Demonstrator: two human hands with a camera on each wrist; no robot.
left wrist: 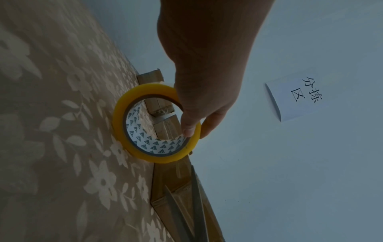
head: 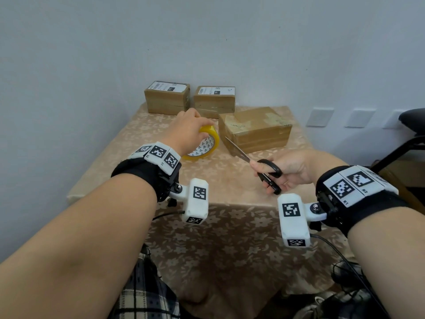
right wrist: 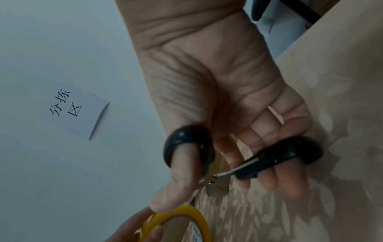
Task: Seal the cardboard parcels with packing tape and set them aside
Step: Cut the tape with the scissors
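Observation:
A yellow roll of packing tape (head: 204, 145) stands on edge on the table, and my left hand (head: 188, 132) grips its top rim, thumb on one side and fingers on the other (left wrist: 189, 126). My right hand (head: 282, 171) holds black-handled scissors (head: 268, 171), thumb and fingers through the loops (right wrist: 228, 157), blades pointing up-left toward the tape. A large cardboard parcel (head: 255, 128) lies just right of the tape. Two smaller labelled parcels (head: 167, 97) (head: 214, 101) sit at the back by the wall.
The table (head: 213, 180) wears a beige floral cloth that hangs over the front edge. A white paper sign (left wrist: 296, 96) is stuck on the wall. A dark chair (head: 411, 125) stands to the right, with cables near my right forearm.

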